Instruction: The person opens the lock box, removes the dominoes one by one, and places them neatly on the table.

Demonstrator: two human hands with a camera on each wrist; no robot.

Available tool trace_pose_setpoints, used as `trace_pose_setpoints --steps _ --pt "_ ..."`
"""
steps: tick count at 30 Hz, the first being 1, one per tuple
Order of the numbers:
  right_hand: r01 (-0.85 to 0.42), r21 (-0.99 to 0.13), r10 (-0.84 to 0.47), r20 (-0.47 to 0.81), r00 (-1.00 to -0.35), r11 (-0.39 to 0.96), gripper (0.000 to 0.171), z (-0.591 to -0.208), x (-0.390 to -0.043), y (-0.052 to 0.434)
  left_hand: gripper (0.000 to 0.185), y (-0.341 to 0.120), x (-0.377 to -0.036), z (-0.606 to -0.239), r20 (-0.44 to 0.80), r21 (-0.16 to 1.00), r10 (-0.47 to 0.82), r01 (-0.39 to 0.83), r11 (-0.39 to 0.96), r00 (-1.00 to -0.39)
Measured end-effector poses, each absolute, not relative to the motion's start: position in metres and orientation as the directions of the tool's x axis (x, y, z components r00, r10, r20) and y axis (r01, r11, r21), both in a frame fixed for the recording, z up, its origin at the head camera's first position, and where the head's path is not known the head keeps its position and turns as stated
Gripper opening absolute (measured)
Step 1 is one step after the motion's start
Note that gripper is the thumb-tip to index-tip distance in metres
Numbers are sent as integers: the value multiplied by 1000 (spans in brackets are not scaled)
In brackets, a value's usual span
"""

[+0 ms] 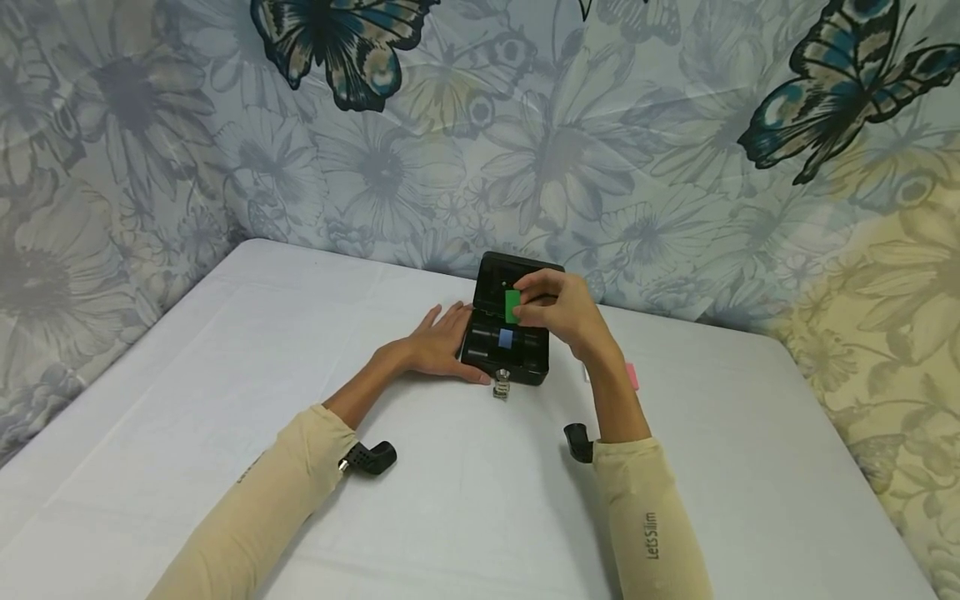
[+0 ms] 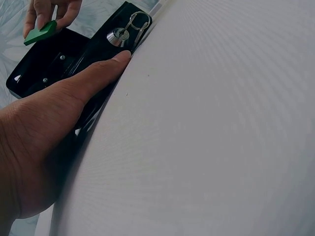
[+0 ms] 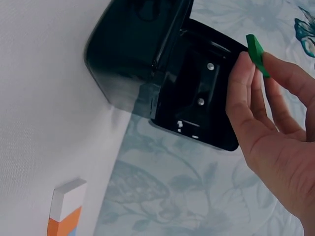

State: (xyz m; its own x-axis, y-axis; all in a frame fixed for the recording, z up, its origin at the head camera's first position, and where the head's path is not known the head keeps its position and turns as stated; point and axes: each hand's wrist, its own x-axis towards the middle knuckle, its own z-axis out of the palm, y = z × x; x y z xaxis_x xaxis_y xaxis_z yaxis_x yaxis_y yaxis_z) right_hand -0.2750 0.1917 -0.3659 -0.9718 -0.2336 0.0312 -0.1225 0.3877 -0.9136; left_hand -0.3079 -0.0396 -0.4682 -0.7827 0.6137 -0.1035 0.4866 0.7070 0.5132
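Note:
A black metal box (image 1: pixel 531 367) stands on the table with its lid (image 1: pixel 492 273) raised. My left hand (image 1: pixel 435 344) rests against the box's left side, fingers stretched out and thumb along the front edge. Keys on a ring (image 2: pixel 140 22) hang from the lock at the front. Between thumb and fingers, my right hand (image 1: pixel 566 308) pinches a small flat green block (image 1: pixel 512 307), held above the box in front of the lid. A small blue piece (image 1: pixel 506 338) lies inside the box.
A white block with an orange and blue part (image 3: pixel 66 206) lies on the table right of the box. Something pink (image 1: pixel 632 377) shows behind my right forearm. The white-covered table (image 1: pixel 480 517) meets a flowered cloth backdrop (image 1: pixel 382 175) just behind the box.

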Motion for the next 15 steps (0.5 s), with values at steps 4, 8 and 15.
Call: trace_pose_setpoints --steps 4,8,15 --pt "-121 -917 -247 26 -969 380 34 -364 -274 192 121 -41 -304 -462 -102 512 615 489 706 -782" --pt "-119 -918 -259 19 -966 378 34 -362 -273 191 121 -42 -304 -462 -99 520 613 484 704 -784" --pt "-106 -914 -257 2 -966 392 35 -364 -273 194 125 -40 -308 -469 -104 539 616 477 695 -781"
